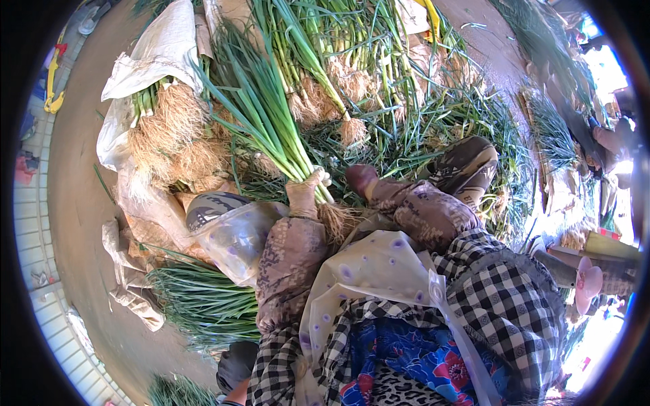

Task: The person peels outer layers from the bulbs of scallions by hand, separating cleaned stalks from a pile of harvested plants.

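My left hand (303,195), in a light glove, is closed around the lower stalks of a bunch of green onions (282,134). The long leaves fan up and away from me, while the bunch's brown roots (337,221) hang below the fist, over my lap. To the right of those stalks is my right hand (361,181) in a dark red glove, apart from the bunch. Its fingers are blurred, so I cannot tell how they are held. Loose green leaves (406,147) lie heaped beyond it. A transparent spotted plastic apron (373,264) covers my lap.
Rooted green onions (172,122) stick out of a white woven sack (157,45) at upper left. More onions (350,45) lie ahead. A leafy bundle (208,294) sits by my left side. Another person's arm (241,391) shows at lower left. Yellow straps (53,81) hang at far left.
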{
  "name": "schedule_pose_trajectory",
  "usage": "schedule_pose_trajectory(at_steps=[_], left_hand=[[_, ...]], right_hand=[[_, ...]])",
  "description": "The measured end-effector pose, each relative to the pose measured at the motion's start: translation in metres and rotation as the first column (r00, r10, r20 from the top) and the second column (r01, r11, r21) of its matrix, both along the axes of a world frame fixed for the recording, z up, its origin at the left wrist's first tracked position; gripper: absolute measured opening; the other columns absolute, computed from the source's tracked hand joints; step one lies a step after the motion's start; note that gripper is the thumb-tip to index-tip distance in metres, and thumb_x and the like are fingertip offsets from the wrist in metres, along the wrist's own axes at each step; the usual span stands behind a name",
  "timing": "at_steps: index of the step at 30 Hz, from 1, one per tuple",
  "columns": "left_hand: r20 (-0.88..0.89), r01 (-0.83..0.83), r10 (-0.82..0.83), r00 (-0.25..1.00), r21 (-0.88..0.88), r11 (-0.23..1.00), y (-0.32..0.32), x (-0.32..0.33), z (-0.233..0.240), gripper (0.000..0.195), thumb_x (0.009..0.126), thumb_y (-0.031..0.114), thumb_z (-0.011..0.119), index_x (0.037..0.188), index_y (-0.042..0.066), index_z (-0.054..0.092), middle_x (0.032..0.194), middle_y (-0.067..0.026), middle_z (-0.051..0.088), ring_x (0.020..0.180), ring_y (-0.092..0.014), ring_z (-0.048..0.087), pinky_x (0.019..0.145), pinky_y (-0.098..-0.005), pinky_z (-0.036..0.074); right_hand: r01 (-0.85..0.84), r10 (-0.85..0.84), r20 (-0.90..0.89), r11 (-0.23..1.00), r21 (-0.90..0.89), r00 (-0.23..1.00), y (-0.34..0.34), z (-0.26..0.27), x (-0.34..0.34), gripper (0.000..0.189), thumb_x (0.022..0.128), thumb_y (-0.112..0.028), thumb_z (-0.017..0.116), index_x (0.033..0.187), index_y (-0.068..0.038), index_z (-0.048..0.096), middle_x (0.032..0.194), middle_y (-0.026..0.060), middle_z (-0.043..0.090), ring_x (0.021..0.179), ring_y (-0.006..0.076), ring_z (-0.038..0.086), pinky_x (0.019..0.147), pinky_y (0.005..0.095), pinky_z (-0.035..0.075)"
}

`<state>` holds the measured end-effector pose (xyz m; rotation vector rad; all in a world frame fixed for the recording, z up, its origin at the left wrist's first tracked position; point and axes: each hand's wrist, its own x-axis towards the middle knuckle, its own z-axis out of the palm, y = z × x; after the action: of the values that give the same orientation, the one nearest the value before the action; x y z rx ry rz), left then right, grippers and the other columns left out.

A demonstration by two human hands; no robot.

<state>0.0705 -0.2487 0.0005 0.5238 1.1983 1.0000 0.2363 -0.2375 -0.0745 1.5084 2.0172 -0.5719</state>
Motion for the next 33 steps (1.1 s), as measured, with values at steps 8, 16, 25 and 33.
schedule_pose_trajectory(at_steps=[8,16,25,33], left_hand=[[0.478,0.122,-0.263,0.838,0.306,0.944,0.038,-0.042,0.090,0.032,0.081,0.016,0.059,0.107,0.002,0.048,0.069,-0.0006,0.050,0.056,-0.010,0.049,0.045,-0.0215,0.044],[0.427,0.180,-0.224,0.876,0.142,0.974,0.058,-0.006,0.046,0.033,0.083,0.018,0.058,0.112,0.004,0.051,0.065,0.0034,0.044,0.056,-0.009,0.045,0.052,-0.0265,0.045],[0.523,-0.011,-0.074,0.849,0.158,0.987,0.025,-0.004,0.046,0.022,0.083,0.007,0.054,0.104,0.002,0.051,0.111,-0.0138,0.054,0.104,-0.024,0.054,0.079,-0.0389,0.050],[0.339,-0.088,0.092,0.936,-0.027,0.996,0.005,-0.015,0.017,0.018,0.079,0.004,0.058,0.096,-0.003,0.055,0.069,-0.0086,0.058,0.052,-0.019,0.056,0.043,-0.0265,0.047]], right_hand=[[0.405,-0.105,-0.615,0.835,0.372,0.781,0.008,-0.016,0.052,0.017,0.072,-0.022,0.058,0.084,-0.012,0.066,0.067,0.0131,0.061,0.062,0.0291,0.060,0.060,0.0361,0.049],[0.804,-0.581,-0.735,0.589,-0.084,0.348,0.080,0.028,0.076,0.043,0.069,-0.026,0.072,0.102,-0.002,0.058,0.082,0.0134,0.061,0.073,0.0246,0.059,0.064,0.0343,0.048],[0.266,-0.010,-0.486,0.848,0.459,0.874,0.033,0.183,-0.002,0.027,0.088,-0.029,0.042,0.094,-0.008,0.058,0.066,0.0071,0.057,0.053,0.0249,0.055,0.053,0.0334,0.048],[-0.096,-0.268,-0.955,0.955,-0.280,0.125,0.046,0.144,0.007,0.032,0.076,-0.029,0.064,0.095,-0.004,0.063,0.078,0.0089,0.063,0.054,0.0131,0.058,0.043,0.0252,0.045]])
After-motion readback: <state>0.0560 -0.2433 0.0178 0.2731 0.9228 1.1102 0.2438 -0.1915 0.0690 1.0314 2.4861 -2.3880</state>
